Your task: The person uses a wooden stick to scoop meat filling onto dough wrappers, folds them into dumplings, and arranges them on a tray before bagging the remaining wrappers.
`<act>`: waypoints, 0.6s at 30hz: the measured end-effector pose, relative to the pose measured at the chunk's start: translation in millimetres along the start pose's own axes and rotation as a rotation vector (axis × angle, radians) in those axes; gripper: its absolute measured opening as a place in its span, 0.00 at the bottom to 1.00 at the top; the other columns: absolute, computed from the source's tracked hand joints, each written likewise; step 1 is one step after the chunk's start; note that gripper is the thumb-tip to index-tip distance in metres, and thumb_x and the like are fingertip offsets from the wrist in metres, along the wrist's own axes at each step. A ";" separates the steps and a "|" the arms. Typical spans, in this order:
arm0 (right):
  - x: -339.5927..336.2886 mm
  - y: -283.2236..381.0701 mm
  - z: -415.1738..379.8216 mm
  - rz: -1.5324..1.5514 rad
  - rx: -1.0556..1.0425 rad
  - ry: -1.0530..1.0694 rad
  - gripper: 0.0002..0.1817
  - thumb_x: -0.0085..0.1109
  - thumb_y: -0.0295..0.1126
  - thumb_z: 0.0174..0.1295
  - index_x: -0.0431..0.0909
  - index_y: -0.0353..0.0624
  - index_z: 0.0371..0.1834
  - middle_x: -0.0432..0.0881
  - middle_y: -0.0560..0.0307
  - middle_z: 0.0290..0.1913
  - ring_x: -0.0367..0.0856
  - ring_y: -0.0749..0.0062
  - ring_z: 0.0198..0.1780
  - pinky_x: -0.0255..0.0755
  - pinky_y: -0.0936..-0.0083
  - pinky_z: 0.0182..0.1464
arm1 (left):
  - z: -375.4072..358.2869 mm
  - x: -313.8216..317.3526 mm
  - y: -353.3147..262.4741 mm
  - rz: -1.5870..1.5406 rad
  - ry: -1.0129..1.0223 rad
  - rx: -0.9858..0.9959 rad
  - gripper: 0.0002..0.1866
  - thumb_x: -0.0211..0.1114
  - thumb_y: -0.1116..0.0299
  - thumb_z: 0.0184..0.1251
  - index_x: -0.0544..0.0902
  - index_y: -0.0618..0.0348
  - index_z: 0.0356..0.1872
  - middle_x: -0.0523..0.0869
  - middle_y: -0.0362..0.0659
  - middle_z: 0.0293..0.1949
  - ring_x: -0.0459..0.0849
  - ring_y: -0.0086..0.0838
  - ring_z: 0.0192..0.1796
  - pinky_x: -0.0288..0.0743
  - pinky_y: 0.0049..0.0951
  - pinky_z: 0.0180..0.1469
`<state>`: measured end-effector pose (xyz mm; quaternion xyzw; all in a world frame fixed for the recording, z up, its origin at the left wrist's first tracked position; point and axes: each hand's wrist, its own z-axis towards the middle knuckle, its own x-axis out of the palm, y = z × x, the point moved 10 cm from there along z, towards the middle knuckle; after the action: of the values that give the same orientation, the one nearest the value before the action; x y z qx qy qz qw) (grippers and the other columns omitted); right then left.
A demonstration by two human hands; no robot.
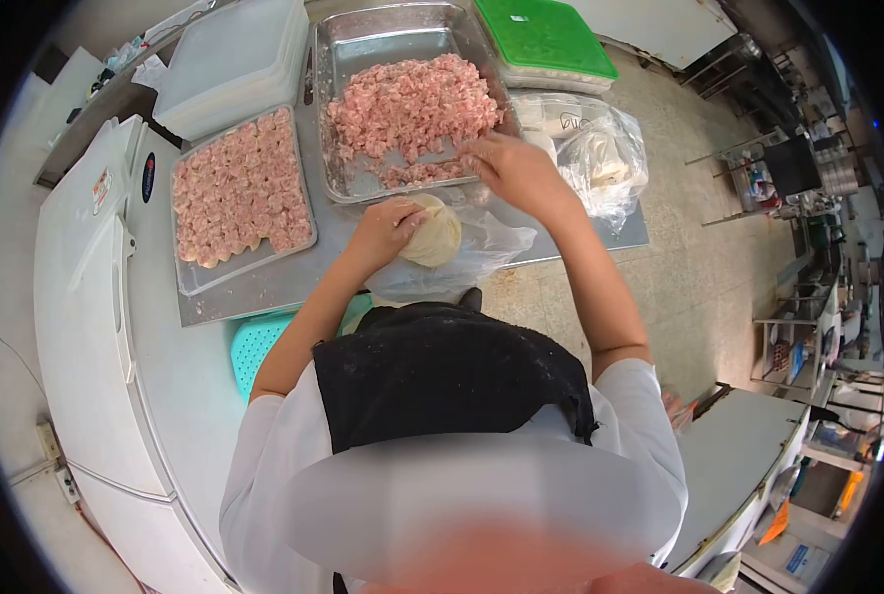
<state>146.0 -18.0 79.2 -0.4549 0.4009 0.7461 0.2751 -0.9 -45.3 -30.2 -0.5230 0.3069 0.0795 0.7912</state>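
Note:
My left hand [391, 230] has its fingers curled at the near edge of a stack of round pale dumpling wrappers [435, 241], gripping a wrapper there. The stack lies on a clear plastic bag [496, 241]. Over the near right corner of a metal tray [351, 35], my right hand [511, 170] is closed on a thin stick-like tool [445, 161], whose end reaches into the meat. Pink ground meat [412, 99] is heaped in the tray, with a smaller strip nearer me. To the left, a shallow plastic tray [308, 238] carries rows of meat-topped dumplings [239, 188].
Stacked translucent containers [232, 64] stand at the back left, and a green-lidded container [551, 40] at the back right. Plastic bags of wrappers [600, 158] lie on the right. A white refrigerator [96, 297] is at left; a turquoise basket [254, 346] sits below the table edge.

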 end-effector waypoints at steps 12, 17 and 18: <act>85.1 -79.0 29.3 -0.185 -0.235 0.345 0.09 0.52 0.30 0.57 0.83 0.42 0.32 0.83 0.47 0.31 0.84 0.52 0.35 0.78 0.59 0.38 | -13.0 -9.9 -27.1 0.038 -0.013 -0.174 0.09 0.69 0.69 0.56 0.83 0.59 0.37 0.81 0.45 0.34 0.80 0.35 0.38 0.74 0.30 0.41; 71.2 -42.4 8.2 -0.183 -0.390 0.370 0.08 0.52 0.28 0.55 0.82 0.40 0.25 0.83 0.48 0.25 0.85 0.54 0.32 0.78 0.61 0.34 | -14.0 0.0 -27.9 0.276 0.003 -0.200 0.11 0.68 0.70 0.57 0.83 0.60 0.41 0.82 0.47 0.36 0.81 0.38 0.41 0.75 0.32 0.44; 63.0 -42.4 8.8 -0.172 -0.408 0.375 0.08 0.52 0.28 0.55 0.82 0.40 0.25 0.83 0.48 0.25 0.85 0.54 0.32 0.78 0.61 0.34 | -16.9 2.0 -17.5 0.245 0.036 -0.320 0.12 0.67 0.70 0.58 0.83 0.60 0.42 0.83 0.47 0.37 0.82 0.37 0.41 0.76 0.32 0.45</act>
<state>147.5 14.6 10.1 -0.6633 0.2464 0.6880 0.1611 1.7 -68.2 -22.1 -0.6021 0.3656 0.2136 0.6769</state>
